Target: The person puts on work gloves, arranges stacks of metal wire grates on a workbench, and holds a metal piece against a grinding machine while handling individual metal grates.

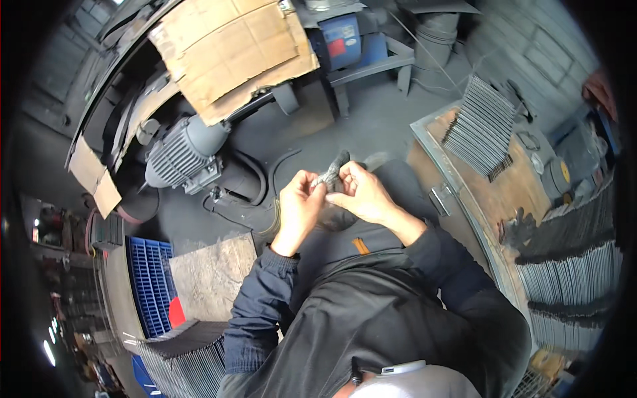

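In front of my lap, both hands are pinching a dark grey knitted work glove, bunched up between them. My left hand has its thumb and fingertips closed on the glove's left side. On the other side, my right hand grips it with thumb and bent fingers. The top of the glove sticks up past the fingertips. Part of it is covered by my fingers. A second dark glove lies on the wooden-topped bench to the right.
A grey electric motor stands ahead to the left, under cardboard sheets. The right-hand bench bears a tilted stack of thin metal plates and more stacks. A blue plastic crate and further plates are on the left.
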Tool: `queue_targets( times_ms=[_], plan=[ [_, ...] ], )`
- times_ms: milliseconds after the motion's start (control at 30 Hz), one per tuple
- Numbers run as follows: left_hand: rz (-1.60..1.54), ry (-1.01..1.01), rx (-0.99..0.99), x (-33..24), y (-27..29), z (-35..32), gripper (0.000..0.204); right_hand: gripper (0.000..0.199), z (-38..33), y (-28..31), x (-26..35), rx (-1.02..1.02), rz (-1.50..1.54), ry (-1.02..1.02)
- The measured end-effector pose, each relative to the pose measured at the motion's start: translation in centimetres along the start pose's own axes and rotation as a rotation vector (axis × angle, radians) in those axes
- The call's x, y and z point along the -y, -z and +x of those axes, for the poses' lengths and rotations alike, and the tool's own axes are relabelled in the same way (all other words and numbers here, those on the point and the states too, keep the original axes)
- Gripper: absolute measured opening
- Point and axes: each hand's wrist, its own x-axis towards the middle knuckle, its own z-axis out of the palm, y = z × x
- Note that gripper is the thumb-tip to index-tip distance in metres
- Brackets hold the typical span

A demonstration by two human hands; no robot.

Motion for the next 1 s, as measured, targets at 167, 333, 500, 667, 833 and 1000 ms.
queue_targets(
  times_ms=[167, 333, 500, 667, 833, 1000],
  plan=[
    [0.052, 0.027, -0.050, 1.7, 2.0, -0.2, 0.015, 0.042, 3.3, -3.2, -1.7, 0.253, 0.376, 0.016],
    [0.490, -0.055, 0.122, 0.5, 3.4, -0.6, 0.025, 0.037, 3.6, -4.0, -3.8, 0.377, 0.353, 0.056],
    [0.759, -0.244, 0.071, 1.7, 2.6, -1.1, 0.020, 0.025, 4.1, -4.4, -4.5, 0.256, 0.422, -0.141],
    [0.631, -0.182, -0.010, 1.3, 1.6, -1.1, 0.017, 0.022, 4.6, -4.0, -2.9, 0.101, -0.140, -0.036],
    [0.728, -0.587, 0.046, 3.5, 1.3, -1.4, 0.022, 0.029, 7.3, -4.0, -5.4, -0.094, -0.782, 0.117],
    [0.986, -0.584, 0.054, 6.2, 1.8, -1.3, 0.022, 0.041, 8.5, -3.8, -2.9, -0.055, -0.620, -0.122]
  ],
)
